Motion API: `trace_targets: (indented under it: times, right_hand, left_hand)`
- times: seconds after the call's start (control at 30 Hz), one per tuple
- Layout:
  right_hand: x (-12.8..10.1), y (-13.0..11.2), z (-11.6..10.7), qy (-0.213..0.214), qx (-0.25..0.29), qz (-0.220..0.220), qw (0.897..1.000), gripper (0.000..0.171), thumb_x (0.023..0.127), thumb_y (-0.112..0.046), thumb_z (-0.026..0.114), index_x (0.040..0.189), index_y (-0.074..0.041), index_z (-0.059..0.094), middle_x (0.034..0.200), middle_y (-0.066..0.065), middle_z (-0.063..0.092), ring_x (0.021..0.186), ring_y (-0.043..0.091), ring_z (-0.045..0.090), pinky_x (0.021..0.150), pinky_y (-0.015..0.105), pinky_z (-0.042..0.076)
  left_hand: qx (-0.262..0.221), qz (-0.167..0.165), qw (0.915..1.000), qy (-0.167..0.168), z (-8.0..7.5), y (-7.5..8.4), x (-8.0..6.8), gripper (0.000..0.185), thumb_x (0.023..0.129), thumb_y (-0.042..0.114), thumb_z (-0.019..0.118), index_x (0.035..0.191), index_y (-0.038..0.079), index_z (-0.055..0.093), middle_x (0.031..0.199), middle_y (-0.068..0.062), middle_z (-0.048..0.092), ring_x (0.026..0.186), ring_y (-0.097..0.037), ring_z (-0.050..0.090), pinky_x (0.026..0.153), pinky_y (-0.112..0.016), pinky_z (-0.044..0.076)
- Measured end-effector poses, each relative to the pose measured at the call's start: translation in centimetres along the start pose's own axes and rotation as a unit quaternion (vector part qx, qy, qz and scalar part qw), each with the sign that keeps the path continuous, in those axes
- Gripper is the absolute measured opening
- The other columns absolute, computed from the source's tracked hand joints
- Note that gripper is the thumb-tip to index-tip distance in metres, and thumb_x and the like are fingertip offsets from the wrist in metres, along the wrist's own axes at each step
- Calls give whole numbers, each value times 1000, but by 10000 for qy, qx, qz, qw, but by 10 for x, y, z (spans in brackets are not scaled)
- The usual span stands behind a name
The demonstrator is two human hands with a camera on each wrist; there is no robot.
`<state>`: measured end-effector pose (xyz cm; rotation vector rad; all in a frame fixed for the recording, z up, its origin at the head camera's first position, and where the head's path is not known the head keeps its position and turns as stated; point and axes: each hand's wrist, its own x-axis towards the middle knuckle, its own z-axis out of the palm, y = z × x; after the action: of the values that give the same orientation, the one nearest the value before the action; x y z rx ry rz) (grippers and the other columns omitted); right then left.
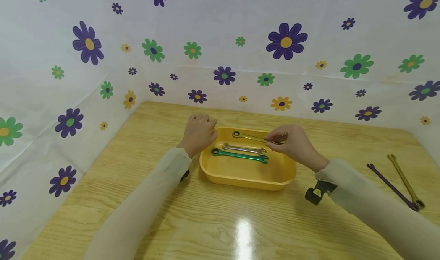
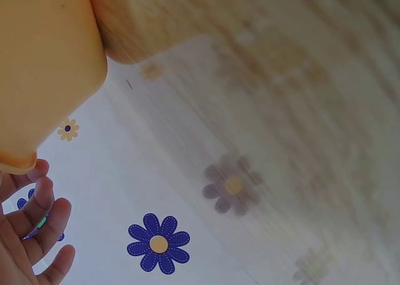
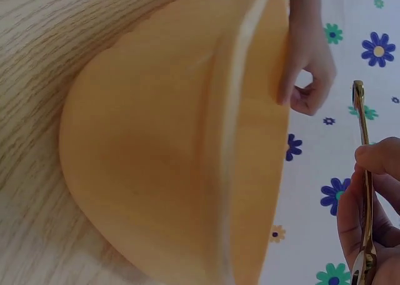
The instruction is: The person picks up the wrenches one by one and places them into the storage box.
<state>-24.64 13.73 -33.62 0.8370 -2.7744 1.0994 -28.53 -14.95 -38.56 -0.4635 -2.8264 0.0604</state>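
A yellow plastic basin (image 1: 240, 181) sits on the table. My left hand (image 1: 199, 134) grips its left rim; in the right wrist view the thumb of that hand (image 3: 311, 54) bends over the wall. Above the basin's far right part, my right hand (image 1: 297, 147) pinches a shiny gold combination wrench (image 1: 252, 138) between thumb and fingers. The wrench's ring end points left, and the hand partly covers its other end. Inside the basin lie a silver open-end wrench (image 1: 242, 149) and, nearer me, a green combination wrench (image 1: 240, 155), roughly parallel.
To the right on the wooden table (image 1: 192, 218) lie a purple wrench (image 1: 392, 185) and a dull gold wrench (image 1: 405, 179), their near ends touching or overlapping. A white flower-patterned sheet (image 1: 206, 26) stands behind the table and along its left side.
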Motion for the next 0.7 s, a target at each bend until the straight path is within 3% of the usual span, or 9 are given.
trace_targets:
  times: [0.3, 0.7]
  right_hand:
    - [6, 1, 16, -339, 182, -26, 9993, 11, 79, -3, 70, 90, 0, 73, 84, 13, 70, 73, 18, 66, 68, 27, 55]
    - [14, 4, 31, -869, 422, 324, 9948, 13, 81, -5, 70, 92, -1, 73, 84, 13, 72, 69, 13, 64, 63, 23, 53]
  left_hand:
    - [1, 5, 10000, 19, 0, -1, -1, 30, 89, 29, 54, 112, 13, 64, 103, -9, 66, 102, -27, 59, 94, -45, 42]
    - [-62, 26, 10000, 69, -2, -1, -1, 29, 88, 28, 55, 112, 13, 64, 102, -9, 66, 101, -27, 60, 94, -44, 42]
